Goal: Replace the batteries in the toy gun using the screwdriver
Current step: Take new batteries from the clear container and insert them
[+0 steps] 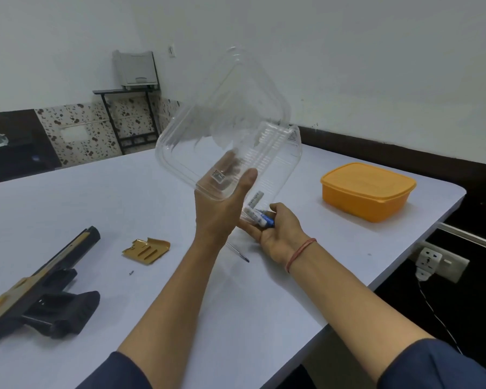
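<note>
My left hand [225, 203] holds up the lid of a clear plastic container [225, 119], tilted above the table. Just to its right my right hand [278, 234] grips white and blue batteries [260, 217] at the container's lower edge. A black and gold toy gun [40, 293] lies at the left of the table. Its gold battery cover [146, 249] lies apart on the table, with a tiny screw [131, 272] near it. The screwdriver [237, 252] lies on the table between my forearms, partly hidden by my left arm.
An orange lidded box [368, 189] stands at the right of the white table [264, 304]. The table's right edge runs diagonally past a wall socket [432, 263] with a cable. A printer on a black stand [136, 71] is far behind.
</note>
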